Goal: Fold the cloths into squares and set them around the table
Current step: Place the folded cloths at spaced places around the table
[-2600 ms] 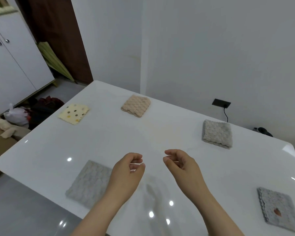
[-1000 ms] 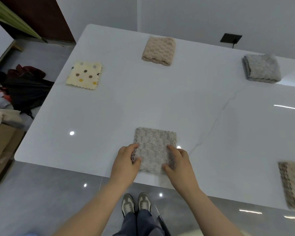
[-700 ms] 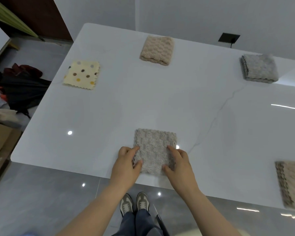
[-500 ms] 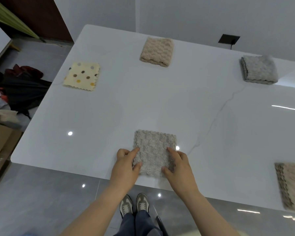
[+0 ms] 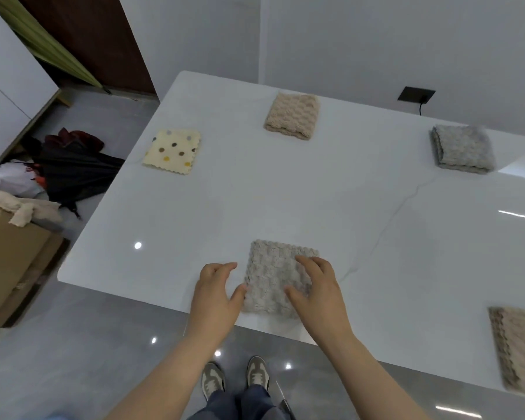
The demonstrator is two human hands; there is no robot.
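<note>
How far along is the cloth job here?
Done: the polka-dot cloth, far beige cloth, grey cloth and right-edge cloth lie folded around the table. In hand: the left hand and right hand touch the near cloth, already square. Left: no unfolded cloth shows on the table.

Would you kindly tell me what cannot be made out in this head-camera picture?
Beige cloth at the right edge: head view, blurred and cut off by the frame; fold unclear.
Grey cloth nearest the person: head view, its right side is hidden under the right hand.
Left hand: whether its thumb touches that cloth is too fine to tell.
Table: its right end is out of frame.
</note>
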